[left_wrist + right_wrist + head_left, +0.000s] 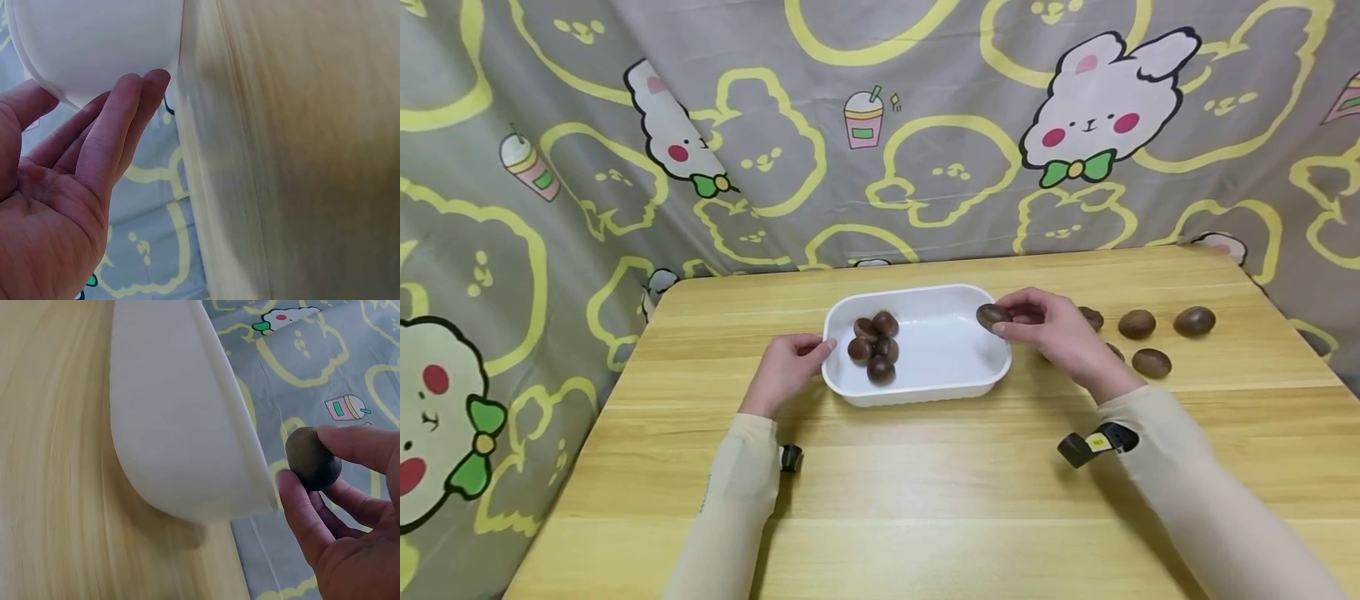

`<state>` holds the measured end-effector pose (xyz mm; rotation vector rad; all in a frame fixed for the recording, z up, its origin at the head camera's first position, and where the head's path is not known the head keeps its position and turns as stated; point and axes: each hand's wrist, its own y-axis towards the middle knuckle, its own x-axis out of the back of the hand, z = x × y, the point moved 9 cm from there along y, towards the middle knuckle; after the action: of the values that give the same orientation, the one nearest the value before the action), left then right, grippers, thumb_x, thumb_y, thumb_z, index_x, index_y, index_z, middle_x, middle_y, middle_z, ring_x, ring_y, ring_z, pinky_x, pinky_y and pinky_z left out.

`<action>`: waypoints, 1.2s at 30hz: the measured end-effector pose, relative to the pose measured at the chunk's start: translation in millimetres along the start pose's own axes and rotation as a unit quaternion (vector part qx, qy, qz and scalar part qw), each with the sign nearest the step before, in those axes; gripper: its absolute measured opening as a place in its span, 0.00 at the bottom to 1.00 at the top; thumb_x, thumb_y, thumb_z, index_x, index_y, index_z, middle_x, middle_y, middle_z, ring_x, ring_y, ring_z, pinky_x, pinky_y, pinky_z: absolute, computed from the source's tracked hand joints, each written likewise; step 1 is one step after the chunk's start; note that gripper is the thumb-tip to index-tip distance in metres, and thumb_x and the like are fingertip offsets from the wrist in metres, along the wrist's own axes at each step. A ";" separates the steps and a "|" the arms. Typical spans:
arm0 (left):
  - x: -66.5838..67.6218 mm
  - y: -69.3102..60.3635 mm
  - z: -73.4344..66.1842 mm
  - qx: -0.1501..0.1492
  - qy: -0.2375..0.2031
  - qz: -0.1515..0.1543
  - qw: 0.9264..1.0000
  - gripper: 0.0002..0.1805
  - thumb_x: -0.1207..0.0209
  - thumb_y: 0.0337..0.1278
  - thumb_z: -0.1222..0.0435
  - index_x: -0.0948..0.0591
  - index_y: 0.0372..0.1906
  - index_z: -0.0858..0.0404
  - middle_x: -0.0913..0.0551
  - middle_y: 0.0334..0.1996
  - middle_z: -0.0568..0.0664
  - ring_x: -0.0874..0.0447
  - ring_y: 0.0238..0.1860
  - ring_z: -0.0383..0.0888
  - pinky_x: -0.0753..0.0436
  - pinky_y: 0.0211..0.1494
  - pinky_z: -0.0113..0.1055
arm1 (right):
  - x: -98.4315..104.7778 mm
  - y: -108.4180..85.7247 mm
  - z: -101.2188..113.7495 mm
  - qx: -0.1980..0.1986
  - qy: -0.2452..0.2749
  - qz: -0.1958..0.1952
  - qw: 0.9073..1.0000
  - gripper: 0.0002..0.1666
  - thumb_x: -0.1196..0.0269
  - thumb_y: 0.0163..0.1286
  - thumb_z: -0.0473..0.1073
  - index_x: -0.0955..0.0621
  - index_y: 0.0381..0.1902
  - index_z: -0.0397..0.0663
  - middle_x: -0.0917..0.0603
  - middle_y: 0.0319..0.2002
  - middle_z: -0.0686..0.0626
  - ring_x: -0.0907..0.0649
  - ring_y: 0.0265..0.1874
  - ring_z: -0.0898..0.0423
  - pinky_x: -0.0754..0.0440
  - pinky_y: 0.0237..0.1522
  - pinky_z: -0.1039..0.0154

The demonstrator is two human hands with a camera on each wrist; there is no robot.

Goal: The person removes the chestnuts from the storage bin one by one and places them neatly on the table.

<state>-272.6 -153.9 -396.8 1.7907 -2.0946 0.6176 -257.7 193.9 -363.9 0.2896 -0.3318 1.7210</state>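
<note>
A white oblong tray [936,342] rests on the table, with several dark brown egg-shaped things [882,370] clustered in its left half. At its left end my left hand [784,371] pinches the rim; the thumb lies over the edge, and the left wrist view has the fingers [109,134] against the outer wall. My right hand [1060,337] holds one dark brown egg-shaped thing [993,315] between thumb and fingertips, over the tray's right rim. In the right wrist view this egg-shaped thing [312,459] looks smooth and dull, beside the tray wall [181,412].
Right of the tray, several more brown egg-shaped things [1152,362] lie loose on the wooden table [910,500]; some are partly hidden behind my right hand. A patterned grey cloth [940,92] hangs behind the table and along its left side.
</note>
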 end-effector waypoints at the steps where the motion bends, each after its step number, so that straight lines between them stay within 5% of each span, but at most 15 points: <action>1: -0.7 0.2 -0.6 -0.001 0.003 0.001 1.000 0.21 0.41 0.69 0.58 0.18 0.52 0.73 0.16 0.46 0.63 0.14 0.43 0.51 0.16 0.47 0.39 | 3.5 -1.4 -0.6 0.002 -0.004 -0.005 1.000 0.26 0.32 0.67 0.45 0.24 0.57 0.36 0.21 0.52 0.40 0.22 0.47 0.52 0.25 0.46 0.72; 22: -0.9 -0.3 -2.4 -0.008 0.011 -0.001 1.000 0.19 0.42 0.70 0.59 0.17 0.51 0.73 0.16 0.47 0.64 0.14 0.43 0.52 0.16 0.47 0.40 | 57.8 -26.6 -33.7 -0.021 -0.052 -0.074 0.996 0.33 0.35 0.69 0.53 0.28 0.63 0.36 0.23 0.53 0.39 0.23 0.46 0.59 0.27 0.44 0.75; 36: -0.1 0.5 0.4 0.003 0.008 0.003 1.000 0.20 0.41 0.69 0.57 0.17 0.51 0.72 0.16 0.47 0.63 0.13 0.41 0.50 0.16 0.47 0.40 | 103.6 -55.0 -53.2 -0.022 -0.065 -0.119 0.990 0.29 0.33 0.68 0.49 0.26 0.59 0.39 0.21 0.43 0.60 0.23 0.41 0.66 0.27 0.39 0.78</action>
<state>-273.1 -153.9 -397.3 1.7775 -2.0901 0.6392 -221.7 317.3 -371.3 0.3943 -0.4129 1.4607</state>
